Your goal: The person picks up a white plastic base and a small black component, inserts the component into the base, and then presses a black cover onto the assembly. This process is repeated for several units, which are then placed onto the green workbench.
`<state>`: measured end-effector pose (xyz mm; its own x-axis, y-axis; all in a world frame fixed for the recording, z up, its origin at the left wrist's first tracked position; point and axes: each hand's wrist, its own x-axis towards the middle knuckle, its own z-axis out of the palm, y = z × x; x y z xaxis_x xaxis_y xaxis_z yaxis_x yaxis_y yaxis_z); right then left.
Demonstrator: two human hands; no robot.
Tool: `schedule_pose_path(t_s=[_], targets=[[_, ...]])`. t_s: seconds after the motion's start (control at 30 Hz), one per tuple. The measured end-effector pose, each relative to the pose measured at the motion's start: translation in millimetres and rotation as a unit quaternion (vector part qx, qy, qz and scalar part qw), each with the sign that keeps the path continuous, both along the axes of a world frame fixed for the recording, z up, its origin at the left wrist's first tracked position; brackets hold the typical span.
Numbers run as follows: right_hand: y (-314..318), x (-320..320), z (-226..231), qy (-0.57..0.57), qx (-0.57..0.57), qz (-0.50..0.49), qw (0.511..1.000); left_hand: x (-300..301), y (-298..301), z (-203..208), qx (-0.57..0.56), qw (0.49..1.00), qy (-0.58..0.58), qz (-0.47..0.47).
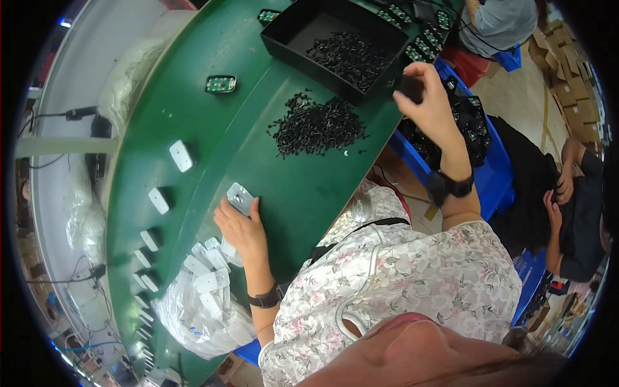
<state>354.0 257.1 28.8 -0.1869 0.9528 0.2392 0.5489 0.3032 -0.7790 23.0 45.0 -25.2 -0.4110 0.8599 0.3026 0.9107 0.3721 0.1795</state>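
My left hand (240, 227) rests on the green table, its fingers and thumb round a small pale plastic casing (240, 195). That casing shows its inner side, with a dark spot in the middle. My right hand (431, 106) is raised near the table's edge, thumb and fingers apart. It is beside a black tray (290, 48) and above a blue bin (496, 171) of black parts with circuit boards (474, 122). Dark shadow fills the gap between its fingers, and I see nothing clearly held. A heap of tiny black pieces (316, 126) lies between my hands.
More small black pieces (351, 58) fill part of the tray. White casings (181, 156) stand in a row along the table's far left. A clear plastic bag (187, 316) spills several casings. One circuit board unit (220, 84) lies alone. Other people sit at the right.
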Motion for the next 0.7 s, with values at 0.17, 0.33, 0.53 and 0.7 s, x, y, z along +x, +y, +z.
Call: schedule_pose_path(t_s=[0.17, 0.33, 0.53, 0.7], targets=[[-55.2, -85.6, 4.5, 0.128, -0.035, 0.380, 0.915, 0.9, 6.0, -0.4, 0.025, 0.993, -0.095, -0.063], [-66.9, -106.8, -27.6, -0.106, 0.010, 0.468, 0.878, -5.1, 5.4, -2.4, 0.067, 0.973, -0.186, -0.121], [-59.2, -154.8, -6.3, -0.052, 0.122, 0.459, 0.879, -3.3, 4.0, 3.9, 0.138, 0.937, -0.303, -0.107], [-61.8, -192.5, -13.8, -0.053, 0.136, 0.481, 0.864, -4.9, -4.6, 17.9, 0.167, 0.930, -0.307, -0.112]])
